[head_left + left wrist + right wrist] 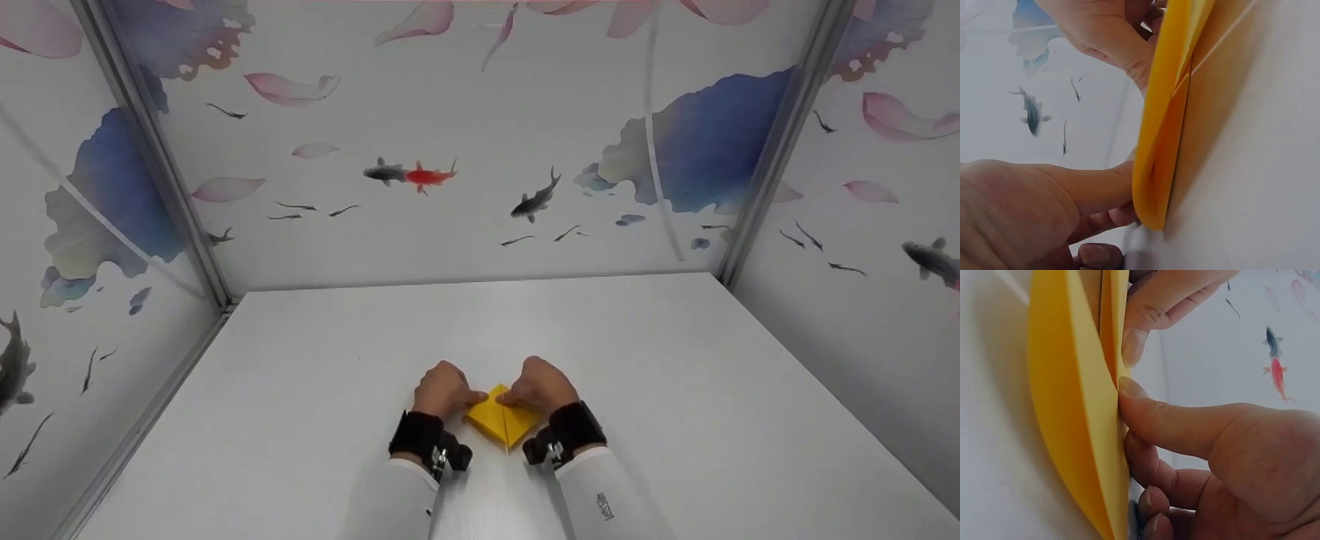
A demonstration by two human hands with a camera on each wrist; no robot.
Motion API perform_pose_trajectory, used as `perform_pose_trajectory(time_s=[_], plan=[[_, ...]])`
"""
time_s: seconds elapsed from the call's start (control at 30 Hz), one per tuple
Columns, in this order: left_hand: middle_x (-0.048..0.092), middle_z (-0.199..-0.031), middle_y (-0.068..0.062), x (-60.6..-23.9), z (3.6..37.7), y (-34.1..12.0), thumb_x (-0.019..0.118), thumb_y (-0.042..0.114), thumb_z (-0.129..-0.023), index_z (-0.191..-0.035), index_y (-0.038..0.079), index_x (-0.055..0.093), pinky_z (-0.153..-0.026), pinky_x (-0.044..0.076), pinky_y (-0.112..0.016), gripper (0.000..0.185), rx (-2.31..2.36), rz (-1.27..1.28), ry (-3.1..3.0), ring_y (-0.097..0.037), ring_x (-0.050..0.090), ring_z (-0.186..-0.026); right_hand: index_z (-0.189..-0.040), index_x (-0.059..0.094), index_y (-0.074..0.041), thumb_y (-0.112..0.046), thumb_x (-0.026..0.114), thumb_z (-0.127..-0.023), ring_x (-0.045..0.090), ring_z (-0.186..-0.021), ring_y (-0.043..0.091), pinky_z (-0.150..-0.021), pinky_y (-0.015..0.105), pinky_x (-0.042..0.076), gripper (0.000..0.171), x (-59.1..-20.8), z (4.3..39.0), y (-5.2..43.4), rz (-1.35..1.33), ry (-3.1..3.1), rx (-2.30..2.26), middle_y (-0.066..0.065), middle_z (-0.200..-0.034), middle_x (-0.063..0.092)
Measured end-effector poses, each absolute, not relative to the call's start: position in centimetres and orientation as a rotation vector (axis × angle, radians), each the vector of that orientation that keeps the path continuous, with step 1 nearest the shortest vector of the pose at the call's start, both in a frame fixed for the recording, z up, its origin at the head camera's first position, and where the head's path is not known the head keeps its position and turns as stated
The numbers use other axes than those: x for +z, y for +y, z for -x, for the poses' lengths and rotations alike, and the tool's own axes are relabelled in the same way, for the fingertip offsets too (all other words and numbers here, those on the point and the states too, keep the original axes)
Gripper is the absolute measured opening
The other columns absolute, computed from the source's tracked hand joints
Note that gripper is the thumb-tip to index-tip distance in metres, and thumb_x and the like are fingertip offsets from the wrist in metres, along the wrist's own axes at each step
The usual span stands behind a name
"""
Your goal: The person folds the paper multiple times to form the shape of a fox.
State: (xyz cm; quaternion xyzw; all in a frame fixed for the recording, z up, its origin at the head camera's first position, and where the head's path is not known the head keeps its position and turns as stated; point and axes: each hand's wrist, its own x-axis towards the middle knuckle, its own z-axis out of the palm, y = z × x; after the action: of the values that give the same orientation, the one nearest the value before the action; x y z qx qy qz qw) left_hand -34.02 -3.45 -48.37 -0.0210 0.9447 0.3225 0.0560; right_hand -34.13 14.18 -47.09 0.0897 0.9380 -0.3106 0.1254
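A yellow sheet of folded paper [501, 429], diamond-shaped with a crease down its middle, lies on the white table between the two hands. My left hand [444, 390] grips its left far edge, the thumb on top and the fingers curled at the edge. On the other side my right hand [541, 386] pinches the paper near its far corner with thumb and forefinger. Seen from the right wrist, the right thumb [1168, 422] presses at a fold close to the left thumb tip. The left wrist view shows layered flaps of the yellow paper [1154, 140] standing slightly apart.
The white table [337, 337] reaches to a back wall panel [465, 120] painted with fish, petals and blue shapes. Similar panels stand at left and right, joined by grey metal posts [150, 150]. Black straps [417, 433] with small cameras sit on both wrists.
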Motion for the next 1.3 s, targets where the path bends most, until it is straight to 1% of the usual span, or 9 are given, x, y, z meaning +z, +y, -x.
perform_pose_trajectory(time_s=[0.13, 0.2, 0.43, 0.57, 0.73, 0.87, 0.97, 1.1, 1.3], plan=[[0.080, -0.098, -0.010, -48.0, 33.5, -4.5, 0.092, 0.036, -0.089, -0.097, 0.002, 0.082, -0.094, 0.058, -0.045, 0.036, 0.868, 0.063, 2.853, -0.023, 0.064, -0.085, -0.125, 0.066, 0.002, -0.031, 0.090, -0.090, 0.060, -0.093, 0.027, -0.096, 0.041, 0.057, 0.054, -47.0, 34.0, 13.9, -0.263, 2.739, -0.883, 0.013, -0.106, 0.069], [0.081, -0.100, -0.010, -47.8, 33.3, -5.0, 0.092, 0.037, -0.088, -0.097, 0.002, 0.082, -0.093, 0.058, -0.044, 0.037, 0.818, 0.065, 2.847, -0.023, 0.063, -0.085, -0.127, 0.066, 0.003, -0.031, 0.089, -0.091, 0.060, -0.094, 0.027, -0.098, 0.042, 0.058, 0.055, -47.0, 34.0, 13.9, -0.250, 2.744, -0.878, 0.013, -0.107, 0.069], [0.079, -0.090, -0.004, -47.4, 32.4, -6.5, 0.095, 0.038, -0.084, -0.084, 0.006, 0.084, -0.075, 0.051, -0.034, 0.033, 0.723, 0.022, 2.841, -0.018, 0.058, -0.079, -0.130, 0.066, 0.003, -0.030, 0.089, -0.092, 0.062, -0.096, 0.028, -0.103, 0.046, 0.058, 0.056, -47.0, 33.9, 13.9, -0.236, 2.731, -0.906, 0.014, -0.111, 0.070], [0.078, -0.091, -0.004, -47.2, 32.4, -6.7, 0.096, 0.036, -0.083, -0.087, 0.006, 0.084, -0.074, 0.051, -0.032, 0.033, 0.734, 0.007, 2.821, -0.018, 0.058, -0.080, -0.130, 0.066, 0.003, -0.031, 0.089, -0.092, 0.062, -0.097, 0.028, -0.104, 0.046, 0.058, 0.056, -47.1, 34.0, 13.9, -0.242, 2.731, -0.912, 0.014, -0.111, 0.070], [0.078, -0.094, -0.006, -47.5, 32.5, -6.4, 0.094, 0.036, -0.085, -0.092, 0.004, 0.083, -0.075, 0.051, -0.032, 0.035, 0.787, 0.038, 2.801, -0.019, 0.059, -0.081, -0.128, 0.066, 0.003, -0.032, 0.088, -0.092, 0.061, -0.094, 0.028, -0.097, 0.043, 0.058, 0.055, -47.1, 33.7, 13.8, -0.213, 2.753, -0.897, 0.013, -0.106, 0.068], [0.076, -0.093, -0.007, -47.9, 32.7, -5.7, 0.092, 0.037, -0.088, -0.096, 0.002, 0.082, -0.076, 0.051, -0.034, 0.037, 0.807, 0.079, 2.837, -0.021, 0.058, -0.079, -0.124, 0.066, 0.002, -0.032, 0.089, -0.091, 0.060, -0.091, 0.027, -0.091, 0.039, 0.055, 0.052, -47.3, 33.6, 13.6, -0.192, 2.770, -0.894, 0.012, -0.103, 0.067], [0.072, -0.086, -0.006, -48.1, 32.7, -4.9, 0.090, 0.037, -0.089, -0.093, 0.002, 0.081, -0.078, 0.052, -0.037, 0.037, 0.811, 0.108, 2.882, -0.021, 0.057, -0.077, -0.123, 0.066, 0.002, -0.032, 0.090, -0.091, 0.060, -0.091, 0.026, -0.092, 0.040, 0.056, 0.052, -47.5, 33.7, 13.5, -0.200, 2.764, -0.900, 0.012, -0.103, 0.067], [0.063, -0.077, -0.004, -48.4, 32.8, -3.8, 0.089, 0.039, -0.090, -0.087, 0.003, 0.078, -0.081, 0.051, -0.039, 0.038, 0.819, 0.117, 2.917, -0.022, 0.056, -0.076, -0.123, 0.066, 0.002, -0.031, 0.090, -0.090, 0.060, -0.090, 0.027, -0.094, 0.041, 0.058, 0.052, -47.5, 33.5, 13.7, -0.186, 2.776, -0.893, 0.012, -0.103, 0.068], [0.055, -0.070, -0.002, -47.8, 33.9, -2.7, 0.088, 0.040, -0.091, -0.084, 0.003, 0.078, -0.082, 0.047, -0.040, 0.039, 0.831, 0.092, 2.923, -0.024, 0.057, -0.075, -0.116, 0.070, 0.003, -0.031, 0.090, -0.090, 0.059, -0.084, 0.024, -0.082, 0.035, 0.054, 0.047, -47.2, 33.4, 14.1, -0.126, 2.801, -0.891, 0.010, -0.094, 0.066]])
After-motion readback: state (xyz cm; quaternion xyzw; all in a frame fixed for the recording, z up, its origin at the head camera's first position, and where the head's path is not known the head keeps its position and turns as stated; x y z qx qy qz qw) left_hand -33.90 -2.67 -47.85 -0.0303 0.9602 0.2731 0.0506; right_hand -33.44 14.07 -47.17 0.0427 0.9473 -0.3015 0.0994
